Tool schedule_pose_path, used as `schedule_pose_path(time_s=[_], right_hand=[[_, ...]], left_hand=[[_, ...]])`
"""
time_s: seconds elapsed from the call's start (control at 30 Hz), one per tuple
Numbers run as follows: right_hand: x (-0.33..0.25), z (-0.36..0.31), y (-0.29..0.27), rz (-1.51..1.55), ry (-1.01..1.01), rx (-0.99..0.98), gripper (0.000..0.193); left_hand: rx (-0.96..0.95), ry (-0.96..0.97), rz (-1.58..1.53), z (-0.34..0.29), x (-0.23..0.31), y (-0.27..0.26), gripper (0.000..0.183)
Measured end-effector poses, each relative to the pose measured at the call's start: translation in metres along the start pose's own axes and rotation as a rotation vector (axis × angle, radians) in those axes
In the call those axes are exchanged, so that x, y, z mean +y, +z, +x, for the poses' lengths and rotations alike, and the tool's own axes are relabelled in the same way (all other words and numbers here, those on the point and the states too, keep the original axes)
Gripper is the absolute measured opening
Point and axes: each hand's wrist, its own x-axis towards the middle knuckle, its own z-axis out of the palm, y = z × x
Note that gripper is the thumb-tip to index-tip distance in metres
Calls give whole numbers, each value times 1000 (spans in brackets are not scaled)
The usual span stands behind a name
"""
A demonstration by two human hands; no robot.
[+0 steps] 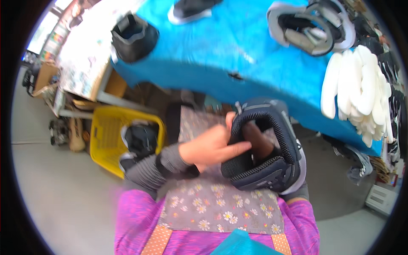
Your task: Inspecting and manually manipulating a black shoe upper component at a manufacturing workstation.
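Observation:
A dark navy boot point(293, 140) with a padded mesh collar and a pale sole edge is held above my lap, its opening facing me. My left hand point(210, 146) reaches across to its left side and grips the collar edge, with one finger lying over the opening. Within the opening shows part of my right hand point(258, 142), in shade, its fingers mostly hidden. My right forearm passes behind the boot. A grey flowered apron point(221, 208) covers my lap below.
Ahead stands a table with a blue cover point(204, 46). On it are a black boot upper point(134, 40), a dark shoe point(191, 10), pale-soled boots point(306, 29) and white insoles point(355, 85). A yellow basket point(102, 146) with dark footwear sits at left, beside a shoe last point(76, 136).

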Motion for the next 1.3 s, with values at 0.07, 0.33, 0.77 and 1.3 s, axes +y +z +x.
schedule_pose_path(time_s=[0.07,0.33,0.77,1.3], right_hand=[[2,13,-5,92,70,-118,50],[30,17,-13,330,204,-446,62],[-14,-25,134,-1713,451,-437,30],[-50,3,187,-1817,-485,-660,50]], left_hand=[[-73,-91,-136,0,2,-14,33],[267,685,781,15,60,-38,53],[712,527,1048,41,77,-81,44],[-368,590,486,9,121,-44,30]])
